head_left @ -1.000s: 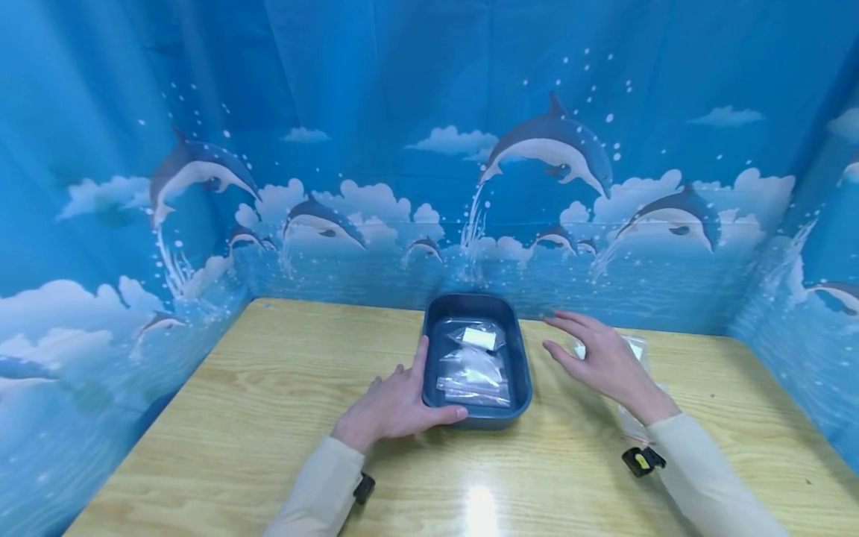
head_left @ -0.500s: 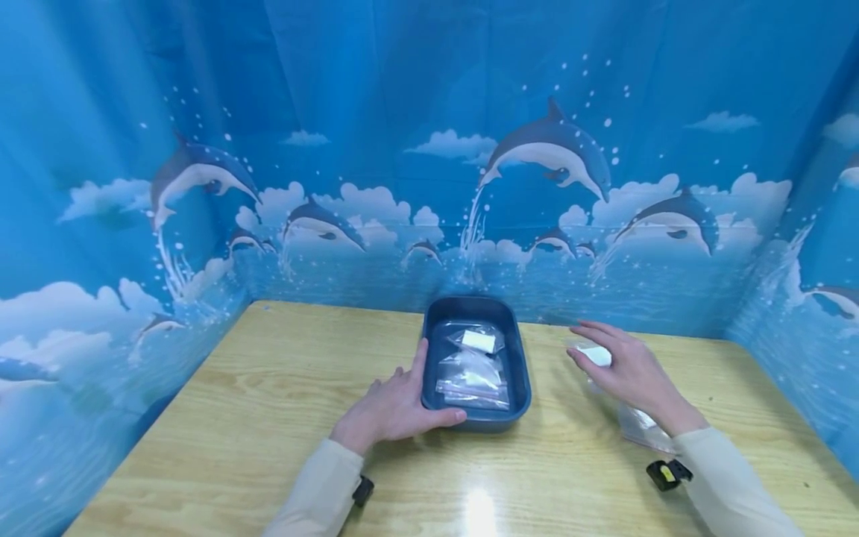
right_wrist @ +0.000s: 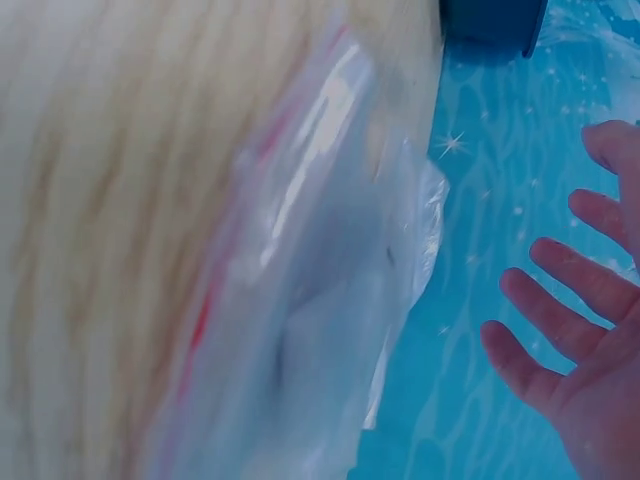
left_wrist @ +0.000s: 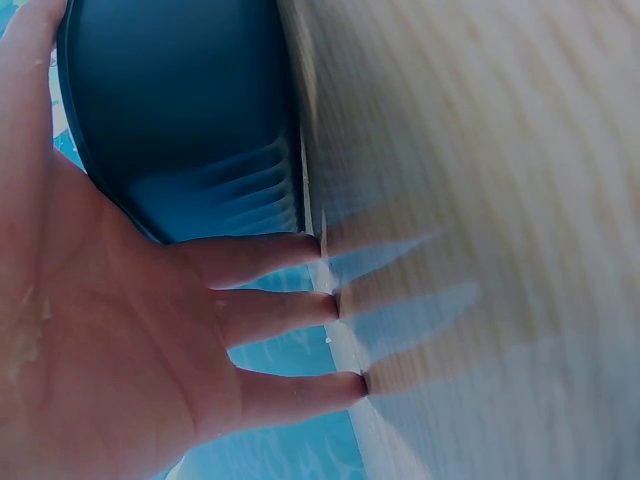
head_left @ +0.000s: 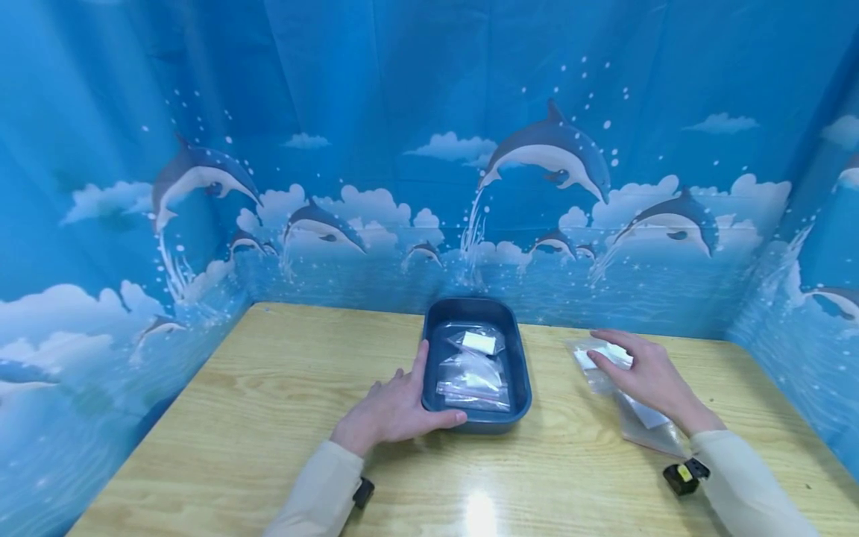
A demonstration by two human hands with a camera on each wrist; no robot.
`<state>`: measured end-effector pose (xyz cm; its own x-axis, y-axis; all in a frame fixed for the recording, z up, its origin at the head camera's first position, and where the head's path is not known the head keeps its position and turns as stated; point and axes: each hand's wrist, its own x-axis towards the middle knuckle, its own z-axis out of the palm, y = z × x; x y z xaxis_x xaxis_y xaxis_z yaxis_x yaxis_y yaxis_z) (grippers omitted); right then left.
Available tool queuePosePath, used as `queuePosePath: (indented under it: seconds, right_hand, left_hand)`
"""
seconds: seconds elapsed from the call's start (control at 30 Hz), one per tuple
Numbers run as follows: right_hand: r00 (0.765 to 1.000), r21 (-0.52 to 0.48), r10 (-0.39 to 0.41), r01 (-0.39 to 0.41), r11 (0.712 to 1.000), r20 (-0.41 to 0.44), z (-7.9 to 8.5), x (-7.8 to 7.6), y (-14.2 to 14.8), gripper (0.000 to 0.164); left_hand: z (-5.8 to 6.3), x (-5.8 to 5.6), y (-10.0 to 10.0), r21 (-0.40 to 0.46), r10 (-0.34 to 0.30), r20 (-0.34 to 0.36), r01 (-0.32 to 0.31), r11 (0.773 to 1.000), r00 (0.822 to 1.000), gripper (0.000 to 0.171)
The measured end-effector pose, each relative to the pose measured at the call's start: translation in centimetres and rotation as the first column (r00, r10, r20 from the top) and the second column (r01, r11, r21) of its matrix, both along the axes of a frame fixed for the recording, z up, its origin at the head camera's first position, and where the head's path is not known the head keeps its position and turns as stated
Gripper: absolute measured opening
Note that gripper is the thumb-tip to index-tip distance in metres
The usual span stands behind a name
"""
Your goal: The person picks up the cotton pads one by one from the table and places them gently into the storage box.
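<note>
A dark blue rectangular bin [head_left: 525, 373] stands on the table, with clear zip bags [head_left: 473, 377] inside, one showing a white label. My left hand [head_left: 392, 403] rests against its left side, thumb along the front rim. In the left wrist view the fingers [left_wrist: 285, 395] are straight, their tips on the table. Over on the right, my right hand [head_left: 647, 373] hovers above clear zip bags [head_left: 644, 424] lying loosely overlapped on the table. Its fingers [right_wrist: 555, 315] are spread and gently bent with nothing between them. A red zip strip shows on the nearer bag [right_wrist: 300, 280] in the right wrist view.
The wooden table [head_left: 282, 373] ends at the back against a blue curtain [head_left: 376, 149] printed with dolphins, which also hangs along both sides. A black wrist camera [head_left: 684, 476] sits at the right sleeve.
My right hand has moved right, away from the bin, to above the loose bags, uncovering more of them. The left hand and the bin stay in place.
</note>
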<state>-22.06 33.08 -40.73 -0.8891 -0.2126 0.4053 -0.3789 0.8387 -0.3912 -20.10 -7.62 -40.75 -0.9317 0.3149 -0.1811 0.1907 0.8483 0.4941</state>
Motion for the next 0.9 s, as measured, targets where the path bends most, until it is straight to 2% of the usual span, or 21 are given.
queuePosePath:
  seconds: [0.43, 0.9]
  right_hand:
    - [0.983, -0.016, -0.038, 0.041, 0.999, 0.182, -0.3, -0.6, 2.0, 0.054]
    - [0.960, 0.058, -0.043, 0.028, 0.998, 0.277, -0.9, -2.0, 3.5, 0.063]
  left_hand:
    - [0.0, 0.0, 0.0, 0.005, -0.001, -0.011, 0.001, 1.000, 1.000, 0.132]
    - [-0.1, 0.0, 0.0, 0.015, -0.006, -0.017, 0.006, 1.000, 1.000, 0.133]
